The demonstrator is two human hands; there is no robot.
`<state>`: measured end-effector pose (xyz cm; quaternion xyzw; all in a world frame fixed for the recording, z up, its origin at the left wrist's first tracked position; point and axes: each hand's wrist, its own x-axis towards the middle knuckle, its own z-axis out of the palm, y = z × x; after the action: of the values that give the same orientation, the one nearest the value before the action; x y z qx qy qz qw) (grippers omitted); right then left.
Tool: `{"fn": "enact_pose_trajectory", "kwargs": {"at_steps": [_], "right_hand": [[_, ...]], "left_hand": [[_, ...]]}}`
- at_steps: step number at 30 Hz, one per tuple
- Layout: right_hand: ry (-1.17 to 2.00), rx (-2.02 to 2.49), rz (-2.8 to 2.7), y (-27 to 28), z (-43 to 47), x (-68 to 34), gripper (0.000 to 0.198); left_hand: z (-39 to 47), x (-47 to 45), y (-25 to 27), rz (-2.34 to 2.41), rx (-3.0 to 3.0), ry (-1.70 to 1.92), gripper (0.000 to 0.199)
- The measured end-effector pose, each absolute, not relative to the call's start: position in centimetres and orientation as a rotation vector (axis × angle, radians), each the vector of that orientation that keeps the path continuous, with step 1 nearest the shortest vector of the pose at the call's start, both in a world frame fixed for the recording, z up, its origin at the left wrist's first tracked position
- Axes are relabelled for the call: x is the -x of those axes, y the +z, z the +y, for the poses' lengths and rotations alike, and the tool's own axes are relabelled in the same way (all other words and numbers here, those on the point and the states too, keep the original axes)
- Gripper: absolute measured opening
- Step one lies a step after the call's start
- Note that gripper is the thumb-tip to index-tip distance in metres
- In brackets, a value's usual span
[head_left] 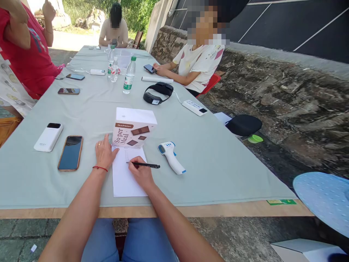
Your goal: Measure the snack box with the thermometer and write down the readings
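A black pen (147,165) is gripped in my right hand (141,174), its tip on a white sheet of paper (127,185) that bears small marks near its upper part. My left hand (105,154) lies flat with fingers spread at the paper's left edge, a ring and a red string bracelet on it. Just beyond the fingers stands a white and pink "Super Meal" box (133,127), at the top of the sheet. To the right of my right hand rests a white and blue infrared thermometer (171,157).
Left of me lie a phone (70,153) and a white power bank (49,137). Farther off are a black headset (157,93), another power bank (194,107), water bottles (129,76) and more phones (69,91). Several people sit or stand around the cloth-covered table (218,167).
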<state>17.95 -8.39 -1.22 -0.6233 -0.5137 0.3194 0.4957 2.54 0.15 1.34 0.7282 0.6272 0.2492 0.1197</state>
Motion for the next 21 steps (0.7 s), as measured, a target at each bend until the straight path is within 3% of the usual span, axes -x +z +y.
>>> {"fn": "enact_pose_trajectory", "kwargs": {"at_steps": [21], "right_hand": [[0.799,1.536,-1.224,-0.96,-8.44,-17.81,0.019]], "left_hand": [[0.18,-2.52,1.37,1.821,-2.102,0.76,0.077]]}}
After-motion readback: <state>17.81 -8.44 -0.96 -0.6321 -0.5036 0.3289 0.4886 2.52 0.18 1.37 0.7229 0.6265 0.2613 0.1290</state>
